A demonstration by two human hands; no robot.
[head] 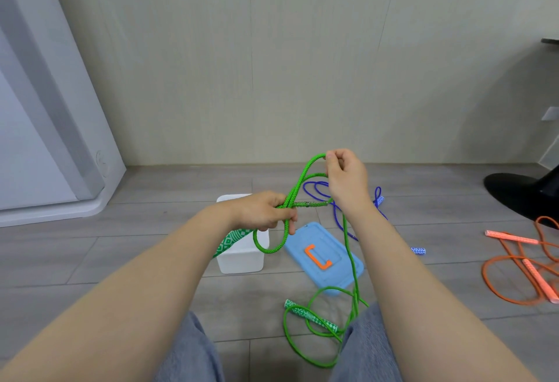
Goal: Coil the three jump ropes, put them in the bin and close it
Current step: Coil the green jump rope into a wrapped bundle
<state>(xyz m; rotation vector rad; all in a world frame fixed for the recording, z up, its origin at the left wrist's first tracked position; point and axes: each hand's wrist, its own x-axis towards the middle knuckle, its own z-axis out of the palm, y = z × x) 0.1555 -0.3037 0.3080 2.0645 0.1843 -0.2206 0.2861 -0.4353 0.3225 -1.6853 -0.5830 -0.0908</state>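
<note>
A: Where is the green jump rope [298, 183]?
B: At frame centre. The left hand [262, 211] grips gathered loops and one patterned handle, its fingers curled round them, forearm reaching in from lower left. The right hand [344, 176] is raised higher, thumb and fingers pinching the top of a loop.
A: And the rest?
B: The other green handle [311, 316] lies on the floor at bottom centre. The white bin [242, 257] sits behind the left hand, its blue lid [325, 256] beside it. The blue jump rope [335, 209] lies behind; the orange jump rope [520, 269] lies at right.
</note>
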